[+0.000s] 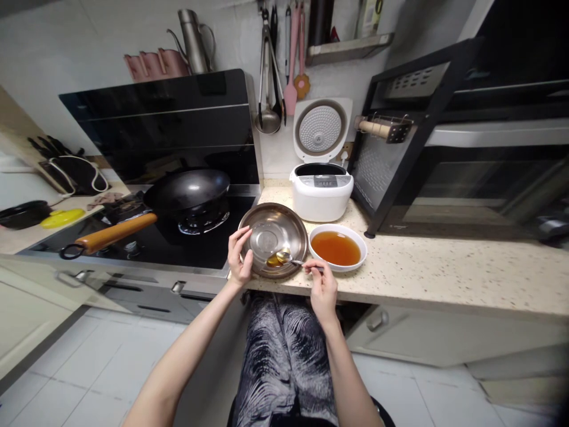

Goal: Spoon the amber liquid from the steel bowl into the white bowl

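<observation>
A wide stainless steel bowl (291,228) rests at the counter's front edge, seemingly tipped a little toward me. A small pool of amber liquid (272,261) has gathered at its near side. My left hand (240,256) grips the bowl's left rim, thumb toward the inside. Pinched in my right hand (323,286) is a metal spoon (295,261), its head over the amber pool inside the bowl. Just right of the steel bowl stands a white bowl (363,256) holding reddish-brown liquid (336,248).
Behind the bowls is a white rice cooker (322,198) with its lid raised. A black wok (189,190) sits on the stove to the left, its wooden handle (118,232) jutting toward me. At right, a black rack (386,178) stands beside an oven (489,190).
</observation>
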`<control>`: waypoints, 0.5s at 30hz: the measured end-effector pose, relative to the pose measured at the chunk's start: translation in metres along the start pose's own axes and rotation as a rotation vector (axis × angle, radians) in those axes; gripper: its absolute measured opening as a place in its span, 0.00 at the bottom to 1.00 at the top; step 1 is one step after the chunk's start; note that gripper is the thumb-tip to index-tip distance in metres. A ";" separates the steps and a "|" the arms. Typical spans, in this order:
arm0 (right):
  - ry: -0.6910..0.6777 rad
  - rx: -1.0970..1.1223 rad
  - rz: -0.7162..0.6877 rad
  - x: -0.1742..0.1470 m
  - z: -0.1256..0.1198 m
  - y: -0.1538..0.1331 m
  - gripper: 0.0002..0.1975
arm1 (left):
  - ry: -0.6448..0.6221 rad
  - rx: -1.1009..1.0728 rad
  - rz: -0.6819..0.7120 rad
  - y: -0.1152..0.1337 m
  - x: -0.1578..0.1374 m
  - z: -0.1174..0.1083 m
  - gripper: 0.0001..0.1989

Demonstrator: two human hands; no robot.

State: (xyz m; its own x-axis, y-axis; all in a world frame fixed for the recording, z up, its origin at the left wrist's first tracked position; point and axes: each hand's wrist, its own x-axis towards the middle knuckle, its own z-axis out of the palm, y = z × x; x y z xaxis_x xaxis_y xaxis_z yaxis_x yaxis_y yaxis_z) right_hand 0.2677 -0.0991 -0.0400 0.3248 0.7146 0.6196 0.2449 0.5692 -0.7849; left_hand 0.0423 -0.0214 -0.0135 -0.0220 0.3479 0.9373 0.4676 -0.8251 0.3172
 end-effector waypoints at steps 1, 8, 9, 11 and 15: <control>-0.006 0.014 0.017 0.000 0.000 0.000 0.11 | 0.000 0.003 0.001 0.000 0.000 0.000 0.23; 0.011 0.150 0.121 -0.001 0.006 -0.002 0.12 | 0.013 -0.003 -0.002 -0.002 0.000 0.001 0.23; 0.018 0.173 0.135 -0.001 0.008 -0.003 0.12 | 0.012 0.005 -0.004 -0.002 -0.001 0.001 0.24; 0.032 0.212 0.157 -0.003 0.013 -0.003 0.12 | 0.010 0.013 -0.010 -0.003 -0.001 0.001 0.24; 0.057 0.263 0.182 -0.006 0.020 -0.005 0.13 | 0.010 -0.002 -0.015 -0.004 -0.001 0.002 0.24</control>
State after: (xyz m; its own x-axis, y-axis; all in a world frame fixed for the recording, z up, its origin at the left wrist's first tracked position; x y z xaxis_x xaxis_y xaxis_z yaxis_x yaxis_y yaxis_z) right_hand 0.2462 -0.0976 -0.0393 0.3938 0.7945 0.4622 -0.0642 0.5254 -0.8484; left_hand 0.0422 -0.0180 -0.0159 -0.0381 0.3554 0.9339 0.4652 -0.8208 0.3314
